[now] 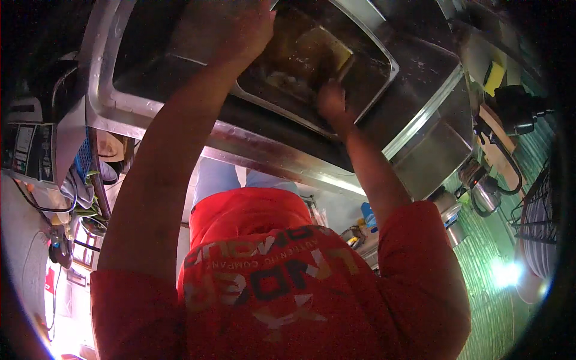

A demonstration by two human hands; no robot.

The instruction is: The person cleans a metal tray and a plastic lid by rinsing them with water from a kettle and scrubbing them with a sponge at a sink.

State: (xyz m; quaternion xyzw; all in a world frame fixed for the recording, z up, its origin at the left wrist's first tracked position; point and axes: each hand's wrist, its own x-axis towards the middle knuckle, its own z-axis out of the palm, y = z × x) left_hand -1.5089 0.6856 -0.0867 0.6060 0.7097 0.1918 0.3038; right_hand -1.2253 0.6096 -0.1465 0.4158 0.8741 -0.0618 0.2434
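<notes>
A rectangular dark metal pan [288,114] with rounded corners and a bright rim lies tilted in a stainless steel sink [252,139]. At its left rim, near the top of the view, my left hand [252,33] is closed on the pan; some of its fingers are cut off or dark. My right hand [332,101] is over the near right part of the pan, curled and blurred, and whether it holds something cannot be made out. The pan's inside looks wet and brownish, with pale patches and a yellowish area beyond my right hand.
Right of the sink are a metal drainer [432,148], a yellow sponge [495,78], a metal cup [486,195] and a wire rack with plates [535,243]. A printed box [33,150] and a black cable stand at the left. The sink's front edge runs close before my body.
</notes>
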